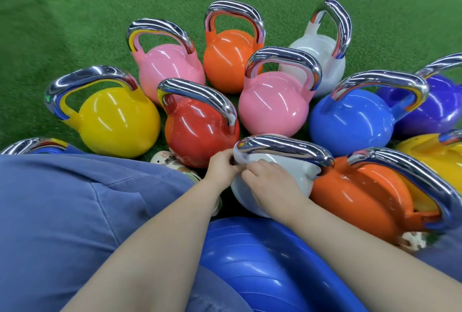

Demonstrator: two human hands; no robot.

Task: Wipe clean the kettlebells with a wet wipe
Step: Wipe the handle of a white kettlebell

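Several shiny kettlebells with chrome handles stand close together on green turf. Nearest me is a white kettlebell [292, 174]. A white wet wipe [241, 155] is wrapped round the left end of its chrome handle. My left hand [221, 168] pinches the wipe at that handle end. My right hand [271, 186] lies on the white body just below the handle, its fingertips on the wipe. A red kettlebell [197, 129] stands just behind my left hand, and an orange kettlebell [360, 201] touches the white one on the right.
Yellow [117, 121], pink [272, 106], blue [350, 121], purple [435, 109], orange [227, 59] and white [320, 59] kettlebells ring the spot. A blue exercise ball [262, 261] sits under my arms. A wipe packet [166, 160] lies by my blue-clad knee [75, 211].
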